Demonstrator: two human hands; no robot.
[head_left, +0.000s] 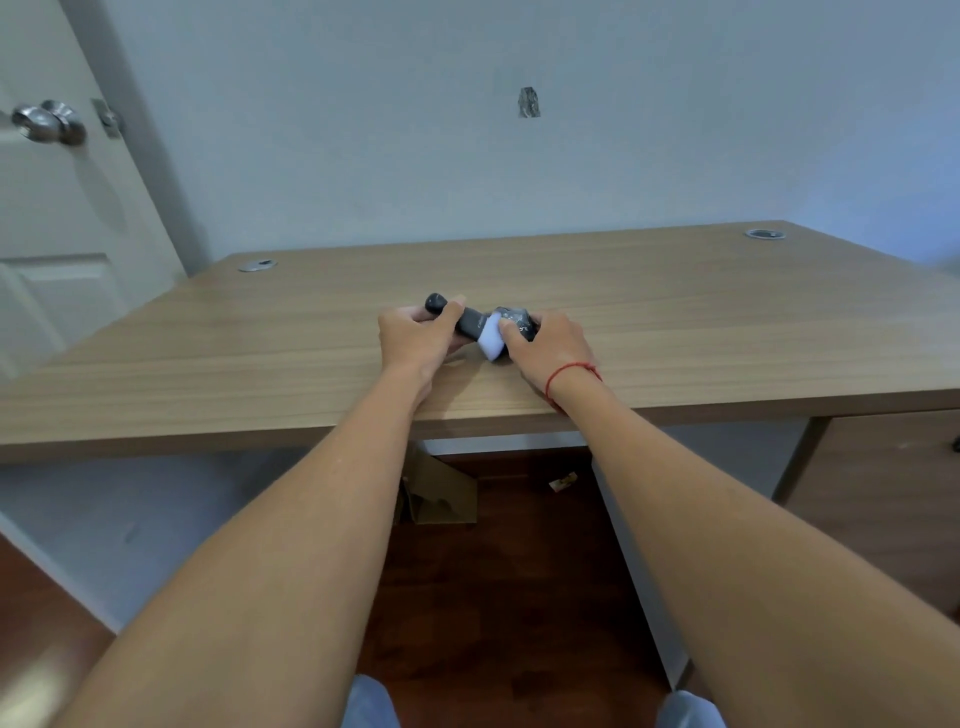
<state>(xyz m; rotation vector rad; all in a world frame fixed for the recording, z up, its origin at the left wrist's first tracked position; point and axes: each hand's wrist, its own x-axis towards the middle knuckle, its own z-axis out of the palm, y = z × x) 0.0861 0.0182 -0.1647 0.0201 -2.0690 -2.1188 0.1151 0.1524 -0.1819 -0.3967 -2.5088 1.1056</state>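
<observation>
Nearest, at the bottom edge: two knees in blue denim (371, 701), above a dark red-brown wooden floor (519, 597). Further in, under the bench: an open brown cardboard box (441, 493) and a small crumpled paper scrap (562, 481), both well apart from the work. Reaching forward over these, two bare forearms, the right wrist ringed by a thin red thread bracelet (571, 375).

Just past the front edge of the light-brown wood-grain bench (260, 353): left hand (415, 338) wrapped round a black cylindrical object (470, 319). Fingers (457, 306) curled tight over the shaft just behind its rounded end cap, probably to stop it rolling or turning. Object lying crosswise, low over the bench near the front edge; cannot tell whether touching the surface.

Right hand (550, 340) closed over the mottled dark opposite end. Its fingers (506, 332) pinching a pale lilac-white folded wipe (491, 338) against the shaft, between the two hands. Looks like wiping the shaft down: one hand to anchor, the other to rub, both kept low and near the body for steadiness.

Beyond, round silver cable grommets near the rear corners, one left (257, 265), one right (765, 234). Behind, a pale blue-grey wall (363, 130) with a small rough dark hole (529, 102). At far left, a white panelled door (52, 208) with a round metal knob (49, 122).
</observation>
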